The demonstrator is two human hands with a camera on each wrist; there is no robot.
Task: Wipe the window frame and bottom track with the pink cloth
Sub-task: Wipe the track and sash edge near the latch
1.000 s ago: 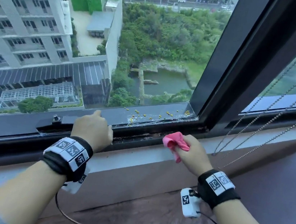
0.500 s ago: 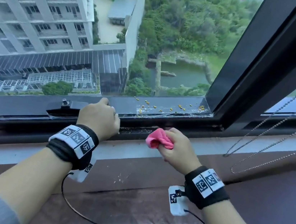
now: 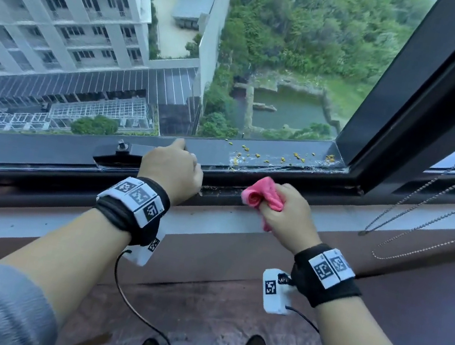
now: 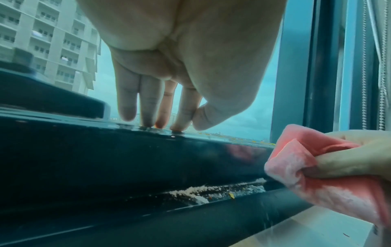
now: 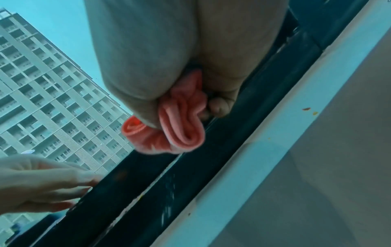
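My right hand [image 3: 287, 212] grips the bunched pink cloth [image 3: 261, 195] and holds it at the dark bottom track [image 3: 223, 192], just right of my left hand. The cloth [image 4: 296, 167] sits beside white crumbs in the track [image 4: 211, 192]. In the right wrist view, folds of the cloth [image 5: 182, 127] bulge from my fist over the track. My left hand [image 3: 172, 165] rests on the black window frame's bottom rail [image 3: 50, 149], and its straight fingertips [image 4: 176, 128] touch the rail's top and hold nothing.
Yellow debris [image 3: 257, 156] is scattered on the outer ledge to the right. A black upright frame post [image 3: 404, 94] rises at the right, with bead chains [image 3: 419, 203] hanging beside it. A latch [image 3: 121, 146] sits left of my left hand. A white sill [image 3: 214, 220] runs below the track.
My right hand has slid the cloth leftward along the track, closer to my left hand. The left hand has stayed on the rail.
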